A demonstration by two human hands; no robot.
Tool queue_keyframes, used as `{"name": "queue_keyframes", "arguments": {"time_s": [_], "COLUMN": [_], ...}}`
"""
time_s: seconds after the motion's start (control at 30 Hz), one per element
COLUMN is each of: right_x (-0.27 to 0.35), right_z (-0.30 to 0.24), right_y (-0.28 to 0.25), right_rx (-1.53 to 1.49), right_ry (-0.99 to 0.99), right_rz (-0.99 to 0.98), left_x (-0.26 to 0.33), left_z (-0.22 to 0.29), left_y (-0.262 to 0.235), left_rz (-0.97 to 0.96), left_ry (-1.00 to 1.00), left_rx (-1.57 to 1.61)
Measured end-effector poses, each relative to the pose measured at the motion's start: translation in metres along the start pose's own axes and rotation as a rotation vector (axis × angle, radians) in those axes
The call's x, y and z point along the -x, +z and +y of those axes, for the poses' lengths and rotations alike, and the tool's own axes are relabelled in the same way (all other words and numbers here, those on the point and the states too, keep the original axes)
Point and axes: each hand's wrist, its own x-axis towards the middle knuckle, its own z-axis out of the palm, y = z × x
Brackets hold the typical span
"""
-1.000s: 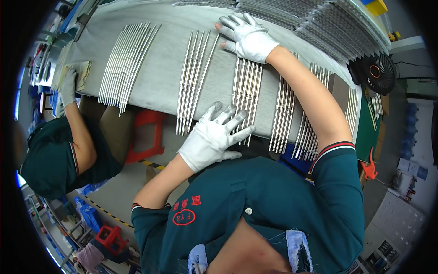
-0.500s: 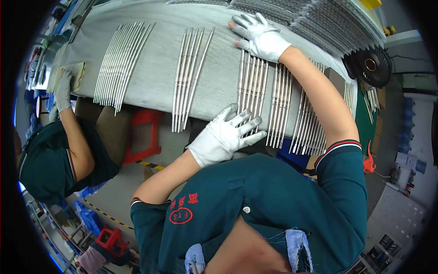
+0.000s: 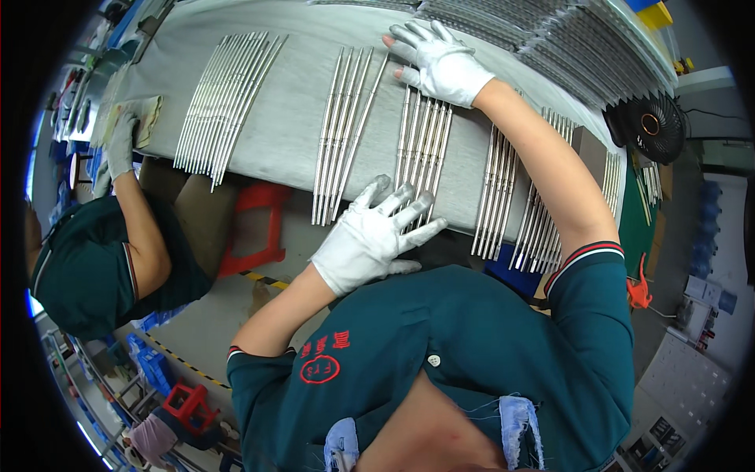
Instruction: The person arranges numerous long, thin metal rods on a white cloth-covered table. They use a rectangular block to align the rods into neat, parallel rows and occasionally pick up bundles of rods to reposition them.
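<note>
The centre group of metal rods (image 3: 425,138) lies on the grey-covered table (image 3: 295,130) in the middle of the frame, its lower ends near the table edge. The gloved left hand (image 3: 371,242), fingers spread, covers the lower ends; the gloved right hand (image 3: 442,67), palm down with fingers extended, covers the upper ends. Neither hand is closed around a rod; exact contact beneath the gloves cannot be told. Placement at opposite ends probably keeps the rods parallel. Gaps beside the left-hand group (image 3: 344,138) and right-hand group (image 3: 497,189) presumably keep the sets separate.
</note>
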Motion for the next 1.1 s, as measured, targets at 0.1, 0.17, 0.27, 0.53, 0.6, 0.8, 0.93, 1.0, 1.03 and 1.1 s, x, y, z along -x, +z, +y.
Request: {"name": "queue_keyframes", "arguments": {"time_s": [0.1, 0.17, 0.27, 0.53, 0.6, 0.8, 0.93, 1.0, 1.03, 1.1], "right_x": [0.005, 0.004, -0.003, -0.032, -0.033, -0.011, 0.011, 0.019, 0.022, 0.023], "right_z": [0.003, 0.001, -0.004, -0.019, -0.018, -0.003, 0.004, 0.009, 0.011, 0.012], "right_y": [-0.001, -0.002, -0.002, 0.011, 0.013, 0.013, -0.008, -0.006, -0.007, -0.006], "right_rx": [-0.004, 0.022, 0.022, 0.005, 0.007, 0.040, 0.037, 0.041, 0.044, 0.034], "right_ry": [0.015, 0.016, 0.007, -0.003, -0.010, -0.025, 0.023, 0.025, 0.030, 0.034], "right_rz": [-0.022, -0.043, -0.054, -0.012, 0.017, 0.062, -0.113, -0.101, -0.094, -0.086], "left_x": [-0.007, -0.007, -0.005, 0.020, 0.020, 0.005, -0.009, -0.013, -0.014, -0.015], "left_z": [0.004, 0.005, 0.003, -0.004, -0.004, 0.000, 0.005, 0.007, 0.007, 0.007], "left_y": [0.006, 0.008, 0.007, -0.005, -0.007, 0.000, 0.010, 0.018, 0.018, 0.018], "left_rz": [-0.010, -0.009, -0.021, -0.022, -0.024, -0.044, -0.046, -0.055, -0.052, -0.045], "left_ry": [0.045, 0.049, 0.026, -0.118, -0.122, -0.020, 0.076, 0.107, 0.110, 0.112], "left_rx": [0.015, 0.004, 0.000, -0.062, -0.067, -0.019, -0.009, 0.005, 0.005, 0.006]}}
